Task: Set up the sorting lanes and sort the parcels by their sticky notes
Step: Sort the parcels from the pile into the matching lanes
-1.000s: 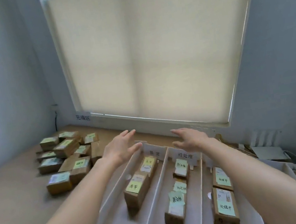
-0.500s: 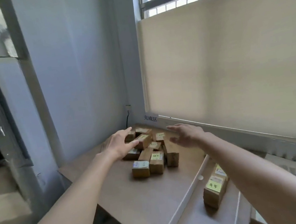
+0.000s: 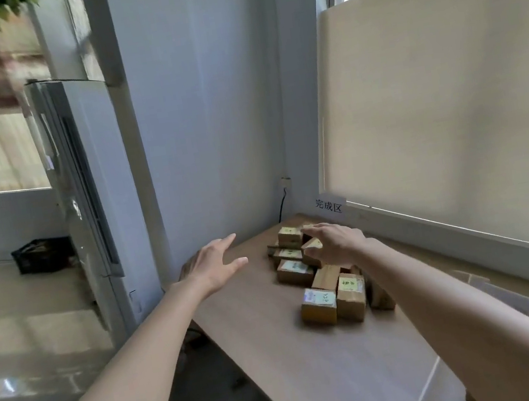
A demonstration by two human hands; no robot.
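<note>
A pile of several small brown cardboard parcels [image 3: 318, 306] with yellow-green sticky notes lies near the far corner of the wooden table [image 3: 335, 369]. My left hand [image 3: 213, 265] hovers open over the table's left edge, left of the pile, fingers spread and holding nothing. My right hand [image 3: 336, 244] is held out above the pile's far parcels, fingers relaxed and empty; it hides part of them. The white sorting lanes are almost out of view; only a thin white edge [image 3: 427, 382] shows at the lower right.
A paper label with printed characters [image 3: 328, 205] is stuck below the blind [image 3: 445, 123] at the window sill. A tall white appliance [image 3: 91, 207] stands left of the table, a black crate [image 3: 41, 254] on the floor behind it. A cable [image 3: 282, 202] hangs in the corner.
My view has swung left, away from the sorting lanes and toward the pile of parcels. Both hands have travelled with it, staying open and empty, and now hover at the pile.
</note>
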